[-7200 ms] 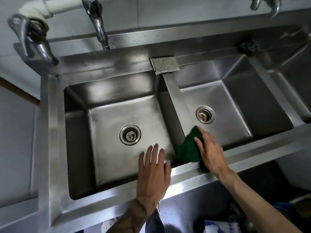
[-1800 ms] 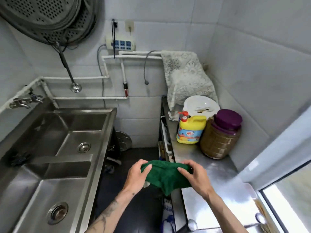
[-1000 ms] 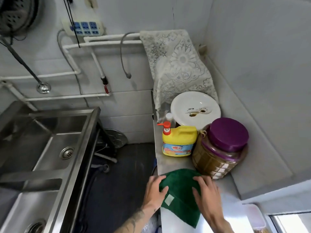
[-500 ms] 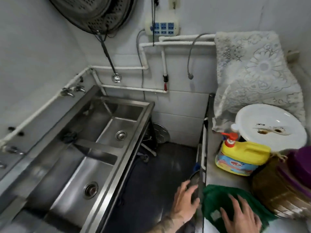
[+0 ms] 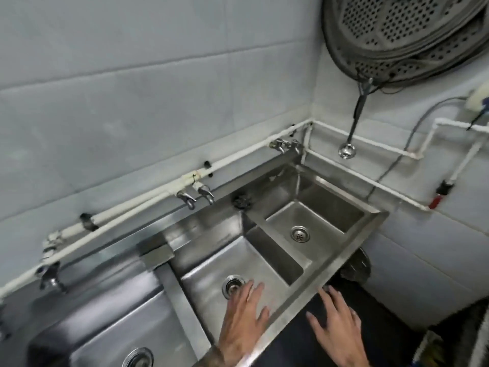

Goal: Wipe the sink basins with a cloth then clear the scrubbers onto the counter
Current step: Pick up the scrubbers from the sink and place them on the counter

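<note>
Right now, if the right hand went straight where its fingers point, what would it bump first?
Probably the sink's front rim: the right hand points at it, fingertips nearly there. Height is unclear; it might pass over instead.

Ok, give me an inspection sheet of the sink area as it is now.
Surface: steel sink, three basins with drains.
Job's things: flat scouring pad and dark wire scrubber on the back ledge; cloth not in view.
Clutter: nothing seen.
Hands: left hand open over the middle basin, right hand open past the front rim; both hold nothing.
Cables: grey cable on the right wall.
Surroundings: taps, hanging ladle, perforated trays on tiled walls.
</note>
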